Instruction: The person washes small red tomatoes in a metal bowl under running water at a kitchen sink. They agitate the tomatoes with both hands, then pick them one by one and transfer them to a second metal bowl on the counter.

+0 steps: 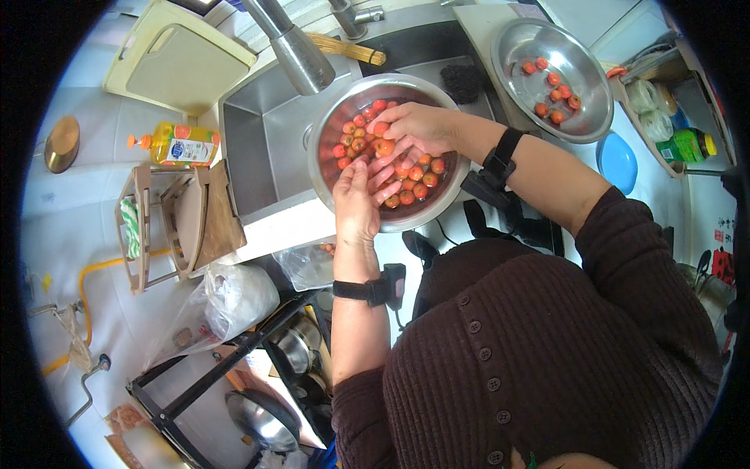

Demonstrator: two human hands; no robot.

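Observation:
A steel bowl of small round red fruits in water rests over the front edge of the sink. Above the fruits, my right hand has its thumb and fingers at a red fruit. Another fruit lies between my two hands, and which fingers bear it is hard to tell. My left hand is at the bowl's left side, palm turned in, fingers spread among the fruits. More fruits float near the bowl's right side.
A second steel bowl with several red fruits stands at the upper right. The steel faucet hangs over the sink. A yellow dish soap bottle and cutting board are at the left; a blue bowl is at the right.

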